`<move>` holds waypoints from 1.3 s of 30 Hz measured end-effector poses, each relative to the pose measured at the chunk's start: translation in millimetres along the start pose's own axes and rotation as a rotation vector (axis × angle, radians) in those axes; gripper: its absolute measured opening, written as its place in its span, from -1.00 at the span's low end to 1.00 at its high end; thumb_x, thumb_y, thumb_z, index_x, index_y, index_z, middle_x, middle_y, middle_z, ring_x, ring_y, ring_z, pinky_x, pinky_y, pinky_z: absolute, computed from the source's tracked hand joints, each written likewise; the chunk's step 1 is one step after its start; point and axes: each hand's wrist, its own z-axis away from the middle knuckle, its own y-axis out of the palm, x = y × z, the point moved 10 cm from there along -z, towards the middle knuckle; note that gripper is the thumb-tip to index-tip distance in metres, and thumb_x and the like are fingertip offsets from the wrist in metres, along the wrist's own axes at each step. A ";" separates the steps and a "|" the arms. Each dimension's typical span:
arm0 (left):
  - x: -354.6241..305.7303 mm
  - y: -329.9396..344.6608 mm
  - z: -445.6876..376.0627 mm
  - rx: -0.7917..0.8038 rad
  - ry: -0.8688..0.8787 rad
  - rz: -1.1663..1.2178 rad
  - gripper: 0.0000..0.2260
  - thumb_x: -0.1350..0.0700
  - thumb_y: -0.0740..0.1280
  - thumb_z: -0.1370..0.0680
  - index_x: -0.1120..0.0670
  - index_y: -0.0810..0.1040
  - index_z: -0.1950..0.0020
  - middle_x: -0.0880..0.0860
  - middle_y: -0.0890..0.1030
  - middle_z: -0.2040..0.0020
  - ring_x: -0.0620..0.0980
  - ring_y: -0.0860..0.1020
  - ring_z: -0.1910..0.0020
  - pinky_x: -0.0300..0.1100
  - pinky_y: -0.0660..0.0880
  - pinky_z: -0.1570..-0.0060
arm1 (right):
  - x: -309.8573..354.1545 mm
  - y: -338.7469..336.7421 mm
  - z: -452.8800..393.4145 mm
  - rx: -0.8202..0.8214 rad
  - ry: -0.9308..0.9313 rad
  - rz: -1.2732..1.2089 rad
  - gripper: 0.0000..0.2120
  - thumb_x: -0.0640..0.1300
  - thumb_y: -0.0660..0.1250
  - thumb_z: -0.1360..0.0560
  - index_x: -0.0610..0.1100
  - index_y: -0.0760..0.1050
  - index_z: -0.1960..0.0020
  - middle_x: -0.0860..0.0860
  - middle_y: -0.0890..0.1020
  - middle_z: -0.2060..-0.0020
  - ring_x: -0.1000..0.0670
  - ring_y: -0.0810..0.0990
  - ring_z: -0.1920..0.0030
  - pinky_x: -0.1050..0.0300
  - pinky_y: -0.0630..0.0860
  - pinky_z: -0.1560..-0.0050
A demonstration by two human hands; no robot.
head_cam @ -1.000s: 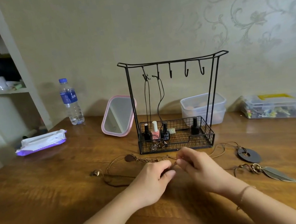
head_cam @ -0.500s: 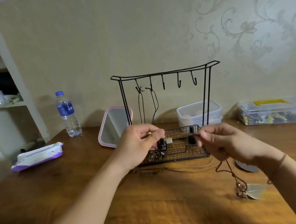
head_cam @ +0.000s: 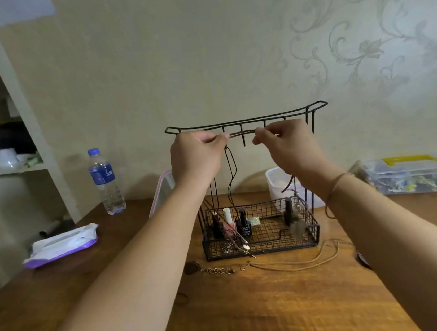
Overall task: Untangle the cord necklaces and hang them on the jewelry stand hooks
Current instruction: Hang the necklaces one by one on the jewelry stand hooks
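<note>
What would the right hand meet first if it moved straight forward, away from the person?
Probably the stand's top bar and its hooks. The right hand pinches the cord level with the hooks, apparently just in front of them. Depth is unclear from this one view; the wall lies behind.

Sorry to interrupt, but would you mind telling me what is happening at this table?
A person is hanging a cord necklace on a black wire jewelry stand. The left hand and right hand pinch the cord stretched between them, level with the middle hook. Dark cords already hang from hooks further left. Another tan necklace lies on the wooden table.
</note>
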 end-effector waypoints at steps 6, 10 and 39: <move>-10.1 6.2 6.3 0.015 0.097 -0.100 -0.73 -0.03 0.45 -0.48 0.14 0.69 0.31 0.07 0.66 0.40 0.08 0.63 0.34 -0.10 0.55 0.30 | -5.0 10.7 -6.1 -0.107 -0.056 0.128 -0.65 -0.12 0.28 -0.55 -0.35 0.60 0.26 -0.18 0.45 0.55 0.04 0.26 0.56 0.19 0.15 0.51; -10.8 12.2 11.0 0.039 0.107 -0.141 -0.69 -0.06 0.43 -0.48 0.15 0.68 0.32 0.09 0.65 0.42 0.08 0.61 0.36 -0.10 0.55 0.32 | -6.4 14.8 -2.2 -0.139 -0.103 0.244 -0.63 -0.11 0.28 -0.51 -0.22 0.50 0.43 -0.15 0.48 0.56 -0.06 0.31 0.54 0.18 0.22 0.50; 7.5 84.1 79.7 0.539 -0.252 0.574 -0.72 0.18 0.14 -0.69 0.16 0.46 0.20 -0.05 0.33 0.48 -0.12 0.24 0.54 -0.16 0.24 0.44 | -97.7 98.6 110.6 0.577 0.181 -0.263 -0.71 -0.05 0.08 -0.66 -0.23 0.41 0.10 -0.02 0.58 0.38 -0.28 0.55 0.34 -0.08 0.49 0.23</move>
